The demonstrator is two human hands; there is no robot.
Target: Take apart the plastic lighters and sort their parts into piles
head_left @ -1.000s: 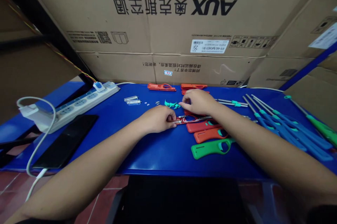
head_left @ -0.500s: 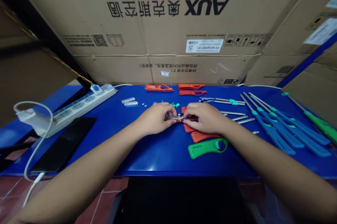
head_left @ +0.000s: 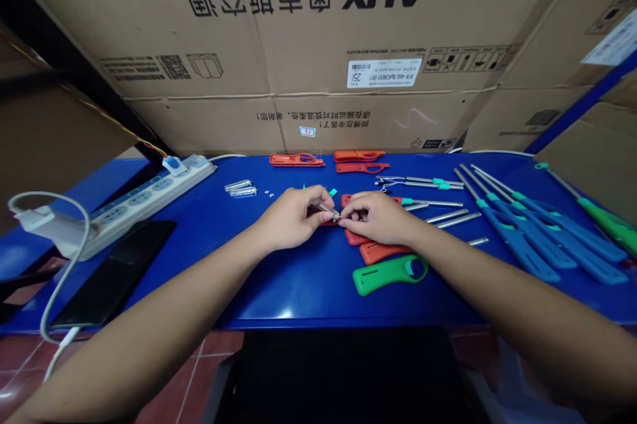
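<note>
My left hand (head_left: 294, 217) is closed on a small clear and metal cylinder (head_left: 324, 209), held tilted above the blue table. The fingers of my right hand (head_left: 381, 217) are pinched at the cylinder's right end; what they grip is too small to make out. Under the hands a bit of a red casing (head_left: 328, 223) shows. Beside and below my right hand lie red and orange handles (head_left: 383, 251) and a green handle (head_left: 388, 275). Two similar cylinders (head_left: 241, 188) rest to the left of my left hand.
Orange casing halves (head_left: 297, 160) lie at the back of the blue table (head_left: 279, 298). Metal rods (head_left: 428, 182) and blue lighters (head_left: 522, 238) are on the right. A power strip (head_left: 149, 202) and black phone (head_left: 117, 275) are at the left. Cardboard (head_left: 298, 66) stands behind.
My left hand has lifted and tilted the cylinder, its right end now pointing down. My right fingers have come to its end. The camera view has shifted slightly.
</note>
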